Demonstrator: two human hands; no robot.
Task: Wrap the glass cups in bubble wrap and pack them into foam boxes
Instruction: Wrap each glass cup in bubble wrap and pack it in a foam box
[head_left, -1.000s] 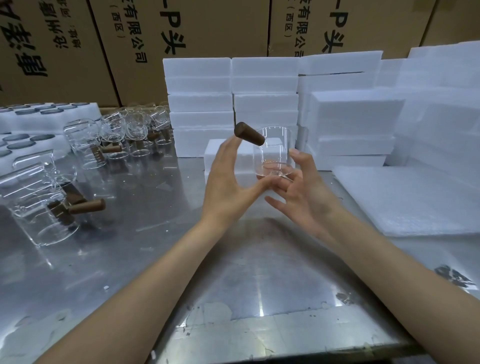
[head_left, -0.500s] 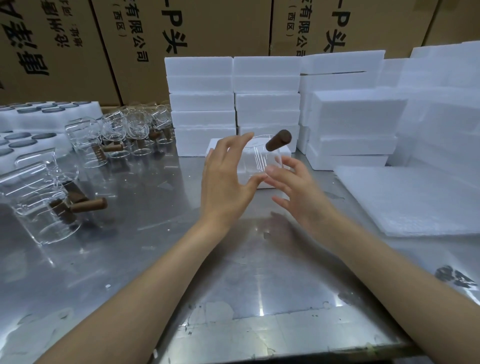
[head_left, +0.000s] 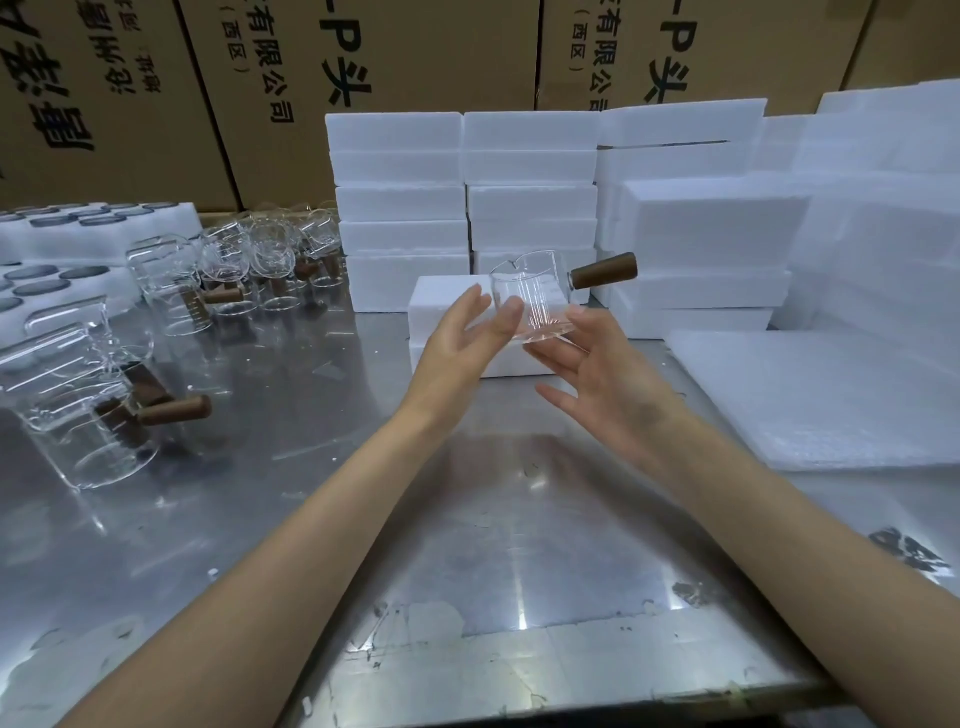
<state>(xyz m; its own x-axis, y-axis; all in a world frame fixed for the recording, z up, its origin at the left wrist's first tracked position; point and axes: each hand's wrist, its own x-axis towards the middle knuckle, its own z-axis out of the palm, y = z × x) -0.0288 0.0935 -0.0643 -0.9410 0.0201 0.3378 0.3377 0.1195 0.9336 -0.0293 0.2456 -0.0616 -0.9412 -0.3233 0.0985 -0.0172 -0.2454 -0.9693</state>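
One glass cup (head_left: 530, 299) is held up above the middle of the table (head_left: 519, 545), well clear of its surface, mouth upward, wooden handle (head_left: 605, 270) pointing right. It is cradled between the left hand (head_left: 457, 343) and the right hand (head_left: 592, 364) — fingers mostly straight, touching its lower wall and base. Neither grip is closed round it, probably so that it can be looked over before wrapping.

The bubble wrap sheets (head_left: 810, 395) lie flat at the right edge, within reach. The foam boxes (head_left: 530, 171) are stacked along the far edge; one foam box (head_left: 441, 312) lies just behind the hands. More glass cups (head_left: 83, 405) are crowded at the left edge — nothing blocks the path to the wrap.
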